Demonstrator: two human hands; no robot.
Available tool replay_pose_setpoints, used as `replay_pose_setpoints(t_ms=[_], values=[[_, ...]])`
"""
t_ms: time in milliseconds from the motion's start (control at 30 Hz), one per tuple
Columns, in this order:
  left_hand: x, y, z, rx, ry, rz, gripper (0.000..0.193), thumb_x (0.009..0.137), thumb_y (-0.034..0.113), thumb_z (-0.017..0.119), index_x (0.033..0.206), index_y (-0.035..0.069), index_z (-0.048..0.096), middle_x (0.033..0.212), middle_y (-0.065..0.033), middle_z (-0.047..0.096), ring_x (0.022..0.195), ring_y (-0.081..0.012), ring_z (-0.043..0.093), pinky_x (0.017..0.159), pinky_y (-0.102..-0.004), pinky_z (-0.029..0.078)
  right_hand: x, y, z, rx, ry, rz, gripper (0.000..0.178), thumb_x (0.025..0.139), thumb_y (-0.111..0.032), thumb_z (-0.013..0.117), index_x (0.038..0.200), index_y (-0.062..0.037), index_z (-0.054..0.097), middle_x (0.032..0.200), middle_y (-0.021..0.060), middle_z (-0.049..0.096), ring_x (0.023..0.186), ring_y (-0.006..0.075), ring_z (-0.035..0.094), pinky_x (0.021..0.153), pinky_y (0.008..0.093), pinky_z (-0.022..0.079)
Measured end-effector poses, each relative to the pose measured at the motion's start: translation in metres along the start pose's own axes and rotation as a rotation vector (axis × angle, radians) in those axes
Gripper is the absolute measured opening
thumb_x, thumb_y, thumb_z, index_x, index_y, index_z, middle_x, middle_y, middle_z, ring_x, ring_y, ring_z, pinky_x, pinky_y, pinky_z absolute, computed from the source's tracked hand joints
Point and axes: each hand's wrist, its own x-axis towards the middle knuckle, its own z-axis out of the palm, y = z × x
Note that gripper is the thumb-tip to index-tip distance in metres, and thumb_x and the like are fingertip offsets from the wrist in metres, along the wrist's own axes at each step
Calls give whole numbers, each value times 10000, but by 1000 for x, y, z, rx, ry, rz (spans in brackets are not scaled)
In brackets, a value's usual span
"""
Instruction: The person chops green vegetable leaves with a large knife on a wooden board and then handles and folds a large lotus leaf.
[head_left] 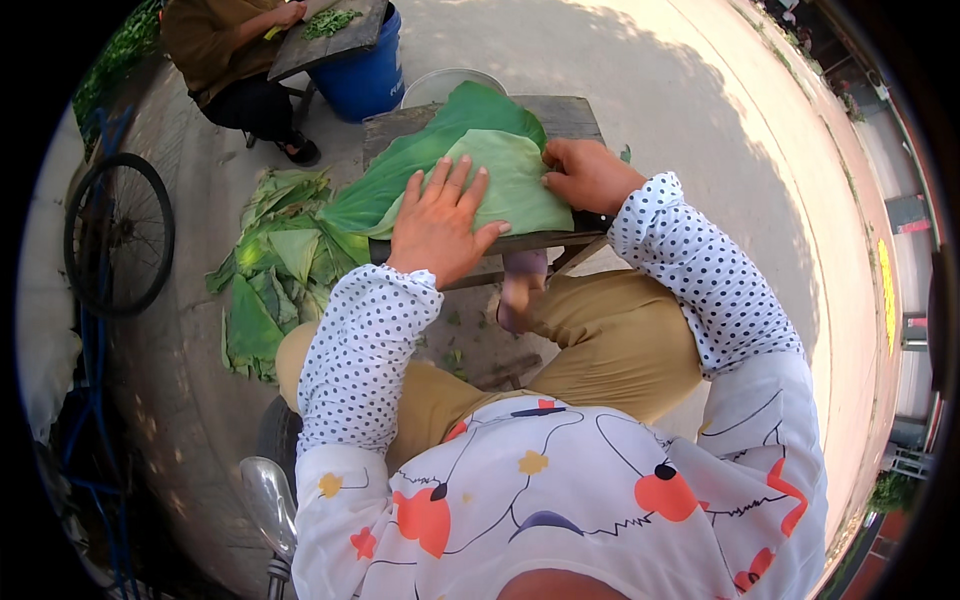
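Observation:
A large green lotus leaf [478, 112] lies on a small dark wooden table [572, 112] in front of my knees. Part of it is folded over, so a paler flap [522, 190] faces up. My left hand [438, 225] rests flat on the leaf with its fingers spread. At the right edge of the flap, my right hand [590, 175] has its fingers curled in, thumb against forefinger, pinching the leaf. The knuckles hide exactly how much of the leaf is between those fingertips.
Left of the table, a heap of loose leaves [265, 300] covers the ground. A bicycle wheel [166, 235] stands farther left. Beyond sits another person [205, 55] at a board with cut greens [330, 22], beside a blue bucket [362, 80]. A pale basin [420, 90] is behind my table.

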Motion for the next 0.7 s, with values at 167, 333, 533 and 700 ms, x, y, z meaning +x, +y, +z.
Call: replay_pose_setpoints(t_ms=[167, 333, 533, 700], values=[[2, 2, -5, 8, -6, 23, 723, 1012, 557, 604, 1556, 91, 507, 1631, -159, 459, 1541, -330, 374, 1248, -568, 271, 11, -4, 14, -443, 509, -643, 298, 1011, -215, 640, 1255, -44, 647, 1156, 123, 729, 1125, 341, 641, 955, 454, 505], [-2, 3, -11, 28, -26, 58, 710, 1006, 553, 610, 1541, 95, 523, 1626, -156, 466, 1535, -334, 385, 1247, -579, 259, 32, -14, 23, -519, 227, -251, 410, 980, -161, 665, 1369, -38, 631, 1217, 153, 712, 1168, 378, 606, 1012, 479, 487], [-6, 3, -21, 18, -37, 101, 694, 1002, 550, 614, 1534, 113, 533, 1621, -150, 472, 1526, -331, 397, 1242, -582, 265, 37, -7, 23, -270, 256, -293, 241, 958, -147, 670, 1166, -26, 678, 1135, 186, 699, 1066, 422, 636, 935, 501, 523], [-4, 0, -13, 5, -39, 129, 651, 1034, 524, 578, 1558, 145, 510, 1640, -104, 458, 1534, -305, 386, 1247, -572, 271, 31, 5, 26, -513, 188, -163, 329, 937, -113, 674, 1256, -40, 645, 1198, 182, 664, 1122, 386, 627, 970, 494, 510]])
